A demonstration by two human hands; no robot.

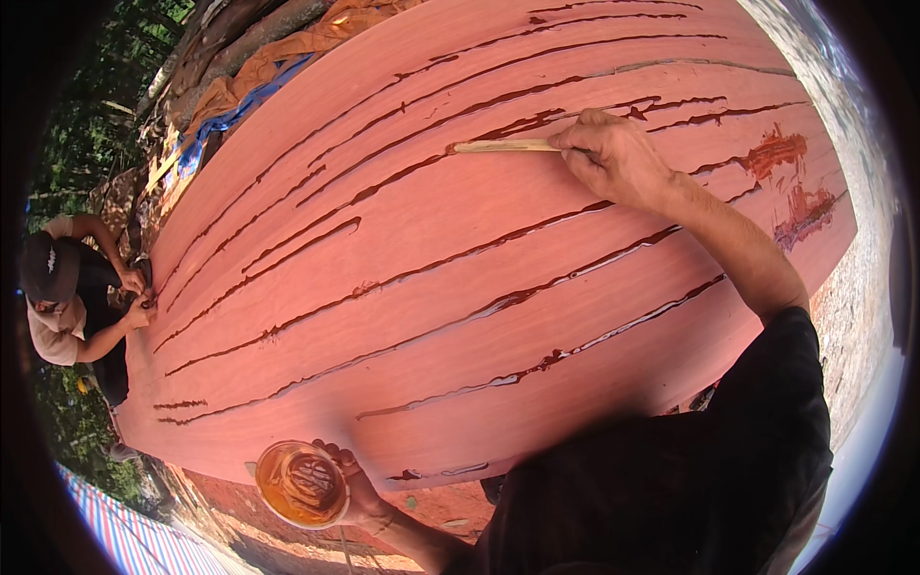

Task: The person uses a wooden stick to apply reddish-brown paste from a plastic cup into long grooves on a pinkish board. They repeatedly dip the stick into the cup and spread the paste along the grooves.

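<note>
A thin wooden stick (503,146) is gripped by the right hand (613,153), closed around its end, with the tip laid on a wide reddish veneer sheet (460,278) streaked by long dark wet-looking splits. A round bowl (301,484) of amber liquid is held in the closed left hand (356,491) just off the sheet's near edge. At the sheet's left end, another person's hands (137,297) are seen touching its edge. Striped tarpaulin (134,532) lies below.
</note>
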